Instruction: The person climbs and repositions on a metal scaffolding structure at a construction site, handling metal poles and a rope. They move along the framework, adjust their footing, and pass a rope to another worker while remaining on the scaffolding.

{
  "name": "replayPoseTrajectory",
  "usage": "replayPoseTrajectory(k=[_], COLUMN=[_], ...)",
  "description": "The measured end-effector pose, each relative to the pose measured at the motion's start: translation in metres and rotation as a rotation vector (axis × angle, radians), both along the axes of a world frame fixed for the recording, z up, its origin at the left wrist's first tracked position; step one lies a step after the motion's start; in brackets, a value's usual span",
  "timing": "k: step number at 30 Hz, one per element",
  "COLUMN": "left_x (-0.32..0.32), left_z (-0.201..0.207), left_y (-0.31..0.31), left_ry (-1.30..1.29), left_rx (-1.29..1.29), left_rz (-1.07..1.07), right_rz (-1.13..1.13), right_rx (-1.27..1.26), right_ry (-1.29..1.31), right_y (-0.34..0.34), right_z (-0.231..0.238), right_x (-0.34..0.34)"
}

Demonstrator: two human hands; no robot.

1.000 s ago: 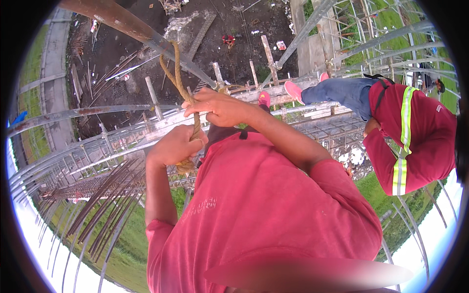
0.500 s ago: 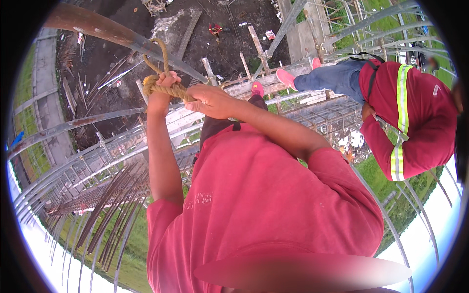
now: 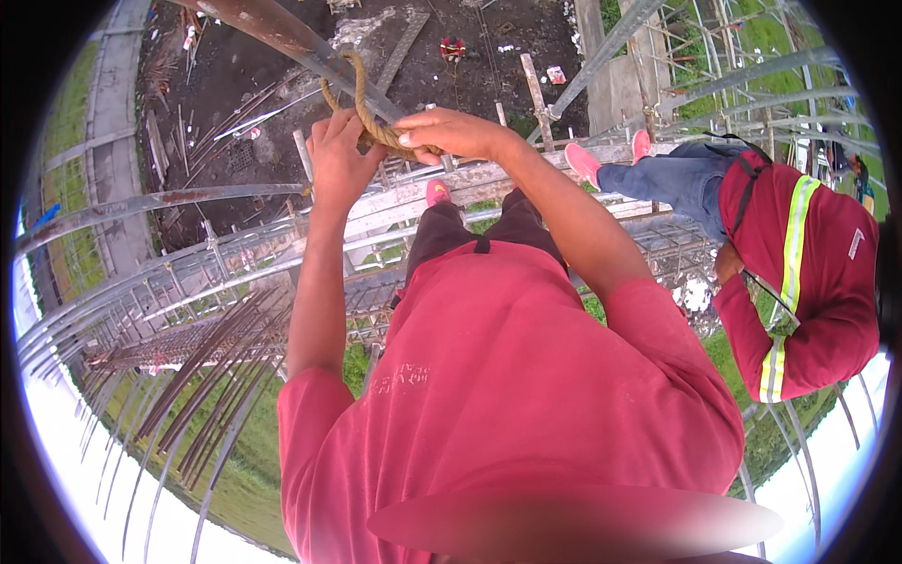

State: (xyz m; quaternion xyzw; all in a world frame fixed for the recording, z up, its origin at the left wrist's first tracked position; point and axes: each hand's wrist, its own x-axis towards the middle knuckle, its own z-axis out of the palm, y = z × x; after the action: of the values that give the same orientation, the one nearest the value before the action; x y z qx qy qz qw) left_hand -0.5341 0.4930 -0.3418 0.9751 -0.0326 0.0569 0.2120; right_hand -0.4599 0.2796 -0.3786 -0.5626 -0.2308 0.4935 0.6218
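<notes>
From my end I take bearings from the pole point(image 3: 272, 33), the thick pipe slanting in at the top, rust brown and turning grey toward its lower end. The rope point(image 3: 361, 94), tan and twisted, is at that lower end, with one strand crossing in front of the pole and the rest dropping just below it into both hands. I see the left hand point(image 3: 340, 158) right under the pole, its fingers drawn in narrow with the rope caught between them and the thumb. The right hand point(image 3: 451, 133) is just right of the pole's lower end, its fingers and thumb pinched on the rope. The hands cover much of the strands, so I can't fairly say whether they form a knot.

Below the pole I look down on a red shirt point(image 3: 526, 376), dark trousers point(image 3: 440, 237) and a pink shoe point(image 3: 438, 192) by some pale planks point(image 3: 381, 214). Well to the right of the pole I have a co-worker point(image 3: 841, 282) in a dark red jacket with reflective bands, jeans point(image 3: 669, 183) and pink shoes. A grey rail point(image 3: 169, 200) lies left of and below the pole; further below it, steel rods point(image 3: 202, 376) spread at a slant. Beyond the pole, far down, I make out a small figure point(image 3: 452, 49) in red on dark ground point(image 3: 470, 89).
</notes>
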Motion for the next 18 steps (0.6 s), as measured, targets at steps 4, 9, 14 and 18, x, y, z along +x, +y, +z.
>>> replayPoseTrajectory(k=[4,9,14,18], left_x=[0.012,0.027,0.053,0.064], left_z=[0.007,0.032,0.087,0.146], left_y=[0.015,0.020,0.070,0.151], left_ry=[0.115,0.126,-0.095,-0.198], left_rx=[-0.008,0.031,0.208,0.170], left_rz=[0.205,0.247,0.333,0.629], right_rz=[-0.058,-0.259,-0.421,-0.462], right_rx=[-0.082,-0.197,-0.380,-0.694], right_ry=[-0.167,-0.602,-0.574,-0.658], right_y=[0.013,0.041,0.059,0.039], right_z=[0.002,-0.015,-0.043,-0.064], right_x=[0.006,0.008,0.020,0.029])
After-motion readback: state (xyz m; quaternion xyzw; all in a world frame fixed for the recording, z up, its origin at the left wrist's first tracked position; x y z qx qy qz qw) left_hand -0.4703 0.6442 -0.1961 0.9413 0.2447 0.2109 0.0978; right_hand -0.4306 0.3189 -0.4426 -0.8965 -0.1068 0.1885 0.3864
